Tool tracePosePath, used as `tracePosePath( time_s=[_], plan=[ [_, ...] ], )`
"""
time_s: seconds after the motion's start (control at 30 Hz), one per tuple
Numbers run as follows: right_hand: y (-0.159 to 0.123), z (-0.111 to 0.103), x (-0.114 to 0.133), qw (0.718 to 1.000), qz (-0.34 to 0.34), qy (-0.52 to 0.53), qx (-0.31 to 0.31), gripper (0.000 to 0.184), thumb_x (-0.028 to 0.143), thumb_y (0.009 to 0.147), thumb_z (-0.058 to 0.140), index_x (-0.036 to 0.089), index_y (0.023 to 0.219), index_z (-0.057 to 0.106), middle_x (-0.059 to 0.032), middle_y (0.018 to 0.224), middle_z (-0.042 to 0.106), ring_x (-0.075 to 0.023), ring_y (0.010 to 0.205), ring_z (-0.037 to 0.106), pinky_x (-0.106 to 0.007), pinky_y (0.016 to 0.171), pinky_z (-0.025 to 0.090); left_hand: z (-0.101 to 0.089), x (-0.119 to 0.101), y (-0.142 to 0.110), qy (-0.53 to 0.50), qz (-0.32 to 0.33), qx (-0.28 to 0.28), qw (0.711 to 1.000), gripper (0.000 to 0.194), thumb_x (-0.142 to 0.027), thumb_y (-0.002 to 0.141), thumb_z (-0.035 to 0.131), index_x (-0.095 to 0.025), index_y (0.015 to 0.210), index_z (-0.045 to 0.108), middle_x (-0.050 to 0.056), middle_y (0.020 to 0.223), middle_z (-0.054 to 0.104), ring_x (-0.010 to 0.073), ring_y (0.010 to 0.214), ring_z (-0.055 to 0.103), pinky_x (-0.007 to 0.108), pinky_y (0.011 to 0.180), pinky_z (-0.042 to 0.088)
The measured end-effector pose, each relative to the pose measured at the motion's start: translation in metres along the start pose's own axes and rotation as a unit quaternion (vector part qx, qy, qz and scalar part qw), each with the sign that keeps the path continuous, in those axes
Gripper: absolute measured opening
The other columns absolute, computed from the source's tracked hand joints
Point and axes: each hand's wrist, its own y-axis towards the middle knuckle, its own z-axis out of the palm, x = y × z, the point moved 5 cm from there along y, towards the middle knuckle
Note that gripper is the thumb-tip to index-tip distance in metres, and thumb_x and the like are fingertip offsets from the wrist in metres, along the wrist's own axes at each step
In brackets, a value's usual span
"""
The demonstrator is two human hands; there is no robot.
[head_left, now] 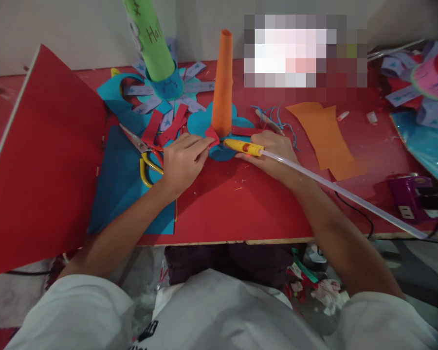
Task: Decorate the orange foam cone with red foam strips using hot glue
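An orange paper cone (222, 87) stands upright on a blue flower-shaped paper base (199, 121). Just left of the cone's foot, my left hand (185, 158) pinches a red paper strip (212, 136). My right hand (272, 150) is closed on a yellow hot glue gun (253, 148), whose tip points left toward that strip near the cone's foot. From the gun's rear a long clear glue stick (336, 184) runs to the lower right. A second red strip (246, 131) lies on the base's right side, by my right fingers. Scissors (146, 155) with yellow and orange handles lie beside my left hand, partly hidden.
Loose red strips (172, 130) and a blue sheet (113, 184) lie left. A green tube on a decorated base (164, 87) stands behind. Orange paper (324, 141), blue threads (277, 116) and a purple box (409, 194) are right. A red board (47, 160) stands at left.
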Motion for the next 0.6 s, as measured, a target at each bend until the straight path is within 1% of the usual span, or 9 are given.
tracePosePath(
  time_s=[0.1,0.23,0.37,0.5,0.6],
  plan=[
    [0.000,-0.002,0.000,1.000,0.003,-0.001,0.004,0.061,0.087,0.096,0.050,0.029,0.076,0.048,-0.0075,0.083,0.069,-0.0283,0.085,0.065,-0.044,0.070,0.043,0.001,-0.001,0.000,0.009,0.009,0.006,1.000,0.028,-0.019,0.105,0.058,-0.024,0.114,0.083,0.004,0.107,0.084,0.0210,0.098,0.076,0.035,0.086,0.058],
    [-0.001,-0.008,0.001,1.000,-0.004,-0.009,0.005,0.064,0.088,0.097,0.044,0.029,0.075,0.041,-0.0066,0.079,0.066,-0.0272,0.082,0.063,-0.046,0.082,0.049,0.001,-0.004,0.000,0.005,0.029,0.009,1.000,0.028,-0.021,0.108,0.056,-0.024,0.117,0.083,0.005,0.106,0.085,0.0212,0.096,0.077,0.036,0.085,0.059],
    [-0.001,-0.008,0.001,1.000,-0.011,0.001,0.024,0.062,0.085,0.099,0.044,0.029,0.074,0.039,-0.0069,0.079,0.067,-0.0282,0.083,0.062,-0.046,0.075,0.046,0.004,-0.006,-0.002,0.013,0.050,0.029,0.998,0.032,-0.019,0.108,0.053,-0.023,0.121,0.082,0.006,0.110,0.085,0.0216,0.094,0.076,0.038,0.086,0.059],
    [-0.002,-0.009,-0.003,1.000,-0.012,0.027,0.008,0.057,0.081,0.097,0.056,0.030,0.074,0.047,-0.0067,0.076,0.067,-0.0295,0.083,0.063,-0.045,0.070,0.044,0.008,-0.010,-0.005,0.057,0.074,0.056,0.994,0.030,-0.020,0.106,0.056,-0.023,0.121,0.082,0.007,0.108,0.085,0.0228,0.090,0.075,0.039,0.080,0.056],
    [-0.003,-0.010,-0.009,1.000,-0.005,0.022,-0.005,0.055,0.078,0.096,0.061,0.029,0.073,0.051,-0.0058,0.075,0.065,-0.0291,0.081,0.064,-0.043,0.064,0.040,0.012,-0.013,-0.008,0.087,0.094,0.074,0.989,0.029,-0.018,0.106,0.056,-0.023,0.119,0.082,0.006,0.106,0.085,0.0236,0.089,0.074,0.040,0.077,0.052]
  ],
)
